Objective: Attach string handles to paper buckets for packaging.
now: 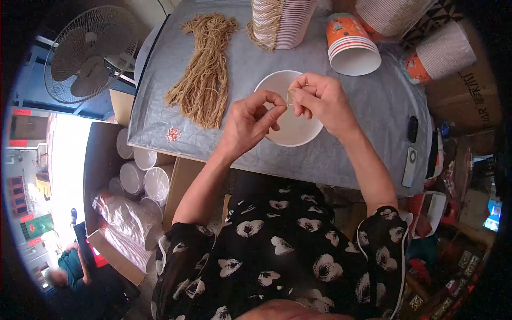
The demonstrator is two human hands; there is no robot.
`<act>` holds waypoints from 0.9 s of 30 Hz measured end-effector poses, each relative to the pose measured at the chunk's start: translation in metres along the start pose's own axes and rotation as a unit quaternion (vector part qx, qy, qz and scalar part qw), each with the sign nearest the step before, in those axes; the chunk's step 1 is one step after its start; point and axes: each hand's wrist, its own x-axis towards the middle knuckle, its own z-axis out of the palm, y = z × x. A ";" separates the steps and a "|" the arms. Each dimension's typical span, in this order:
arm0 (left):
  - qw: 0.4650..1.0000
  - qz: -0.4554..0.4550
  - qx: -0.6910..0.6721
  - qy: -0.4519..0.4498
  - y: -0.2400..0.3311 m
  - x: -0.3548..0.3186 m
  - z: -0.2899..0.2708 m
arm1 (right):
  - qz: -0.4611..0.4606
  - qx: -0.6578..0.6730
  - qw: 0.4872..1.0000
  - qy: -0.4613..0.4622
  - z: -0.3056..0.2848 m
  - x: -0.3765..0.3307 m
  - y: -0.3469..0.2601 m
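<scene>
Both hands meet above a white paper bucket (298, 133) that stands with its round mouth facing up. My left hand (250, 120) is closed in a pinch on a thin, pale string (289, 103). Close beside it, my right hand (322, 101) pinches the same string between thumb and fingertips. Only a short piece of the string shows between the fingers. To the left of the bucket lies a bundle of tan strings (202, 69), spread loosely on the grey table cover (154, 96). A small pile of red and white bits (173, 134) sits near the table's front left edge.
Tall stacks of paper buckets (288, 24) stand at the back, one draped with string. Orange buckets (352, 45) lie at the back right. A dark object (412, 129) and a white remote (409, 166) rest at the right edge. Left are a carton of buckets (133, 178) and a fan (90, 56).
</scene>
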 end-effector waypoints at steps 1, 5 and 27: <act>0.999 0.022 0.037 0.014 -0.002 0.001 0.001 | 0.013 0.017 1.000 -0.003 -0.002 0.002 0.003; 0.990 0.100 0.087 0.048 -0.004 0.003 0.008 | 0.038 0.069 0.997 -0.023 -0.004 0.006 0.009; 0.991 0.061 0.005 0.116 -0.014 0.000 0.002 | 0.034 0.051 0.998 0.002 0.001 -0.001 0.012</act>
